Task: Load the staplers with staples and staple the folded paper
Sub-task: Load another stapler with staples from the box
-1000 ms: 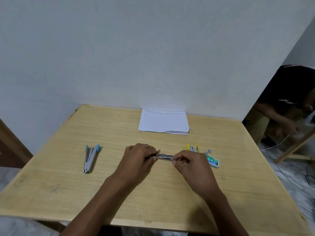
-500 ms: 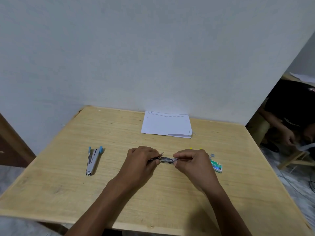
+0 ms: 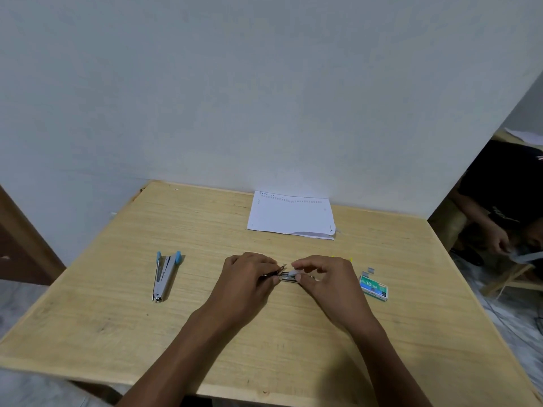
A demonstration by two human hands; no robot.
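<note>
Table (image 3: 205, 333) first: pale wood, pushed against a wall. Folded paper (image 3: 289, 215) lies flat at the far edge, well apart from both hands. Blue stapler (image 3: 164, 274) lies splayed open on the left, untouched, long axis roughly toward the camera. Staple box (image 3: 373, 287) sits just right of the right hand, a loose staple strip (image 3: 370, 270) just behind it.

Left hand (image 3: 249, 277) is curled closed around one end of the stapler (image 3: 286, 277) being loaded; only a short metal stretch shows between the hands. Right hand (image 3: 326, 277) pinches a small grey piece, likely a staple strip, at the open channel, thumb and fingertips together.

Key relation: stapler's long axis runs left-right, so the strip likely has to feed in from the right, along that axis. Right hand is nearer the box for refills. Seating depth: can't tell.
</note>
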